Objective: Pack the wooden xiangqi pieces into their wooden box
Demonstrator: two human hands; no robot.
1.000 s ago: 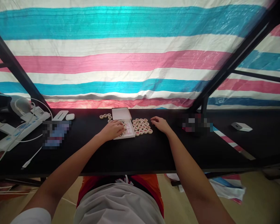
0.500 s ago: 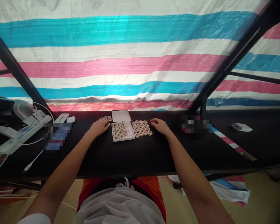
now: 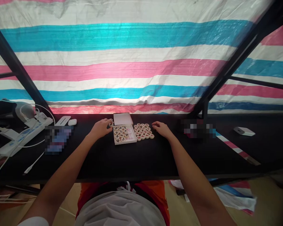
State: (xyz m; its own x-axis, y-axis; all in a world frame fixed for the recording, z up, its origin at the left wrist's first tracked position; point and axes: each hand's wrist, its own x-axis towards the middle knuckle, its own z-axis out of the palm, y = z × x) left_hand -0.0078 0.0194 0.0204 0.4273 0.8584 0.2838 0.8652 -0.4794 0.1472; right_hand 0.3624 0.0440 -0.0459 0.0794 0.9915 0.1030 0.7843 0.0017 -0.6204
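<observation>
At the left side of a white box (image 3: 133, 138), my left hand (image 3: 101, 129) is closed, with pale round Chinese chess pieces (image 3: 111, 123) at its fingertips; how many it grips is hidden. Chess pieces with black characters (image 3: 120, 132) lie in rows in the left part of the box. The lid (image 3: 122, 119) lies behind it. On the box's right side, a block of red-marked chess pieces (image 3: 143, 131) sits on the black table (image 3: 141, 160). My right hand (image 3: 160, 128) rests just right of that block, fingers loosely bent and apart, holding nothing.
Toward the left are a power strip (image 3: 21, 135) with white cables, a blurred-out phone-like object (image 3: 58, 141) and a small white case (image 3: 72, 122). A white charger (image 3: 244, 131) lies far right. Striped sheeting (image 3: 132, 69) hangs behind the table between black frame bars.
My left hand has moved slightly right toward the box, with pieces at its fingertips. The small group of pieces seen beyond it is no longer visible there. My right hand has stayed put.
</observation>
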